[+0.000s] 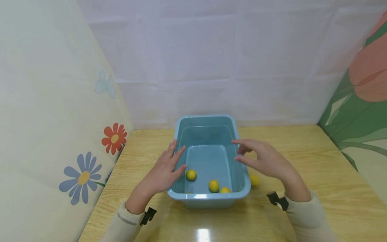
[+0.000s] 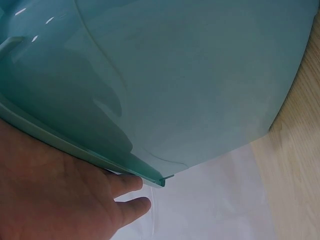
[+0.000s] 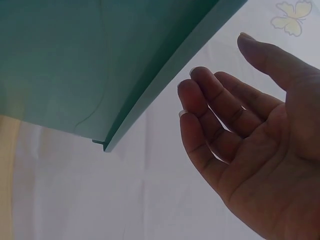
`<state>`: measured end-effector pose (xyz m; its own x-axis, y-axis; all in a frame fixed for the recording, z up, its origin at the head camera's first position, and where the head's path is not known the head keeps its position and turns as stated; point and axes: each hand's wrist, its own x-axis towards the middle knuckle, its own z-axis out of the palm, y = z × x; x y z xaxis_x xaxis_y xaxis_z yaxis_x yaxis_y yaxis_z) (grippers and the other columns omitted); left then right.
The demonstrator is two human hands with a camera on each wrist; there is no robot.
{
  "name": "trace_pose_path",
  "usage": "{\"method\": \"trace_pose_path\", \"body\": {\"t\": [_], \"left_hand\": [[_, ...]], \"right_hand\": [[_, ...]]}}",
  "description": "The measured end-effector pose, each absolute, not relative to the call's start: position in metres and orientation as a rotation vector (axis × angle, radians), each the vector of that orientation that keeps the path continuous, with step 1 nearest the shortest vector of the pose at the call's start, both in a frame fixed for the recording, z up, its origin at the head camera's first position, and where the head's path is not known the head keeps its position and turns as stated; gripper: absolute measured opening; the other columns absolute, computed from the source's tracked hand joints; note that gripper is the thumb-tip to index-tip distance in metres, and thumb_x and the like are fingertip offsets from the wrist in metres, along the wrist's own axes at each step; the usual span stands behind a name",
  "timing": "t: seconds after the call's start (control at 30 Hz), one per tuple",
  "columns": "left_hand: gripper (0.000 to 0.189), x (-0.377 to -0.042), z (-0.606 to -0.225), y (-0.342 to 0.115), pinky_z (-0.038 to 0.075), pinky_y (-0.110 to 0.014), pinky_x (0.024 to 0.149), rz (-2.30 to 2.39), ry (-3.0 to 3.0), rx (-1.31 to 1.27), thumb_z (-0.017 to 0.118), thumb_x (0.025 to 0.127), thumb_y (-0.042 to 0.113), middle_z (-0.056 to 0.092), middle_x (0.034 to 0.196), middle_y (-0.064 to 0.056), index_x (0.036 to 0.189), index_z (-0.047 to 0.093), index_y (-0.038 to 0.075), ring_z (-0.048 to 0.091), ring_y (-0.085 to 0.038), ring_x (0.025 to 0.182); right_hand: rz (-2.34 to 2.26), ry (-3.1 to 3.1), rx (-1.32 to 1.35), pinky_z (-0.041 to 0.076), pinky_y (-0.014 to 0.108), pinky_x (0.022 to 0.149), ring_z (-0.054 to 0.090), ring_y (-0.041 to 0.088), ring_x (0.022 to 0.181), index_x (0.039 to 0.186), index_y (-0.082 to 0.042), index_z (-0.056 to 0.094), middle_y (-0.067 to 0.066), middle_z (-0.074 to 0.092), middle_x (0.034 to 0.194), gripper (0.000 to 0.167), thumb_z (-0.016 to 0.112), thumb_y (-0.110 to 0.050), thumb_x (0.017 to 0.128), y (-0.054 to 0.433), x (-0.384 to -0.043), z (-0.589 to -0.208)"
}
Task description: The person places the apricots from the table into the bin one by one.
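A deep blue plastic basin (image 1: 208, 196) stands on the table, with several yellow fruits that look like lemons (image 1: 213, 186) on its floor near the front. My left hand (image 1: 163, 171) lies over the basin's left rim, fingers spread and fairly straight. In the left wrist view, that hand (image 2: 65, 195) is right along the rim, the basin's outer wall (image 2: 200, 85) beside it. Above the right rim hovers my right hand (image 1: 266, 158), its fingers loosely bent and nothing between them. The right wrist view shows the right hand (image 3: 250, 130) apart from the rim (image 3: 150, 95), palm visible.
Another yellow fruit (image 1: 254, 180) sits on the table just right of the basin, partly hidden by it. The wooden table (image 1: 302, 151) meets a white cloth backdrop (image 1: 196, 60) behind. Flower-printed panels (image 1: 36, 117) flank both sides.
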<state>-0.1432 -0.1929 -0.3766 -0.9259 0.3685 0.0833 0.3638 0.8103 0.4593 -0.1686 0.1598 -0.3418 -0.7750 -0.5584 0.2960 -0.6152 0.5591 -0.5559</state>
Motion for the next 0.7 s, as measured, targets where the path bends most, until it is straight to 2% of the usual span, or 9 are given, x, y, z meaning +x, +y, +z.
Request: {"method": "trace_pose_path", "body": {"t": [0.17, 0.7], "left_hand": [[0.066, -0.142, -0.376, -0.192, 0.014, -0.063, 0.121, 0.766, 2.987, 0.609, 0.053, 0.104, 0.036, 0.003, 0.170, -0.015, 0.160, 0.029, 0.009, 0.007, -0.035, 0.156], [0.068, -0.144, -0.377, -0.194, 0.014, -0.062, 0.121, 0.756, 2.978, 0.622, 0.049, 0.105, 0.042, 0.001, 0.170, -0.014, 0.161, 0.027, 0.010, 0.007, -0.034, 0.156]], "right_hand": [[1.017, -2.700, 0.978, 0.054, 0.049, 0.090, 0.066, 0.011, 0.100, 0.142, -0.013, 0.059, -0.012, 0.070, 0.099, 0.049, 0.071, -0.027, 0.096, 0.166, -0.169, -0.343], [0.998, -2.726, 0.826, 0.054, 0.051, 0.087, 0.066, 0.016, 0.099, 0.143, -0.012, 0.057, -0.006, 0.071, 0.100, 0.048, 0.069, -0.026, 0.098, 0.192, -0.170, -0.352]]}}
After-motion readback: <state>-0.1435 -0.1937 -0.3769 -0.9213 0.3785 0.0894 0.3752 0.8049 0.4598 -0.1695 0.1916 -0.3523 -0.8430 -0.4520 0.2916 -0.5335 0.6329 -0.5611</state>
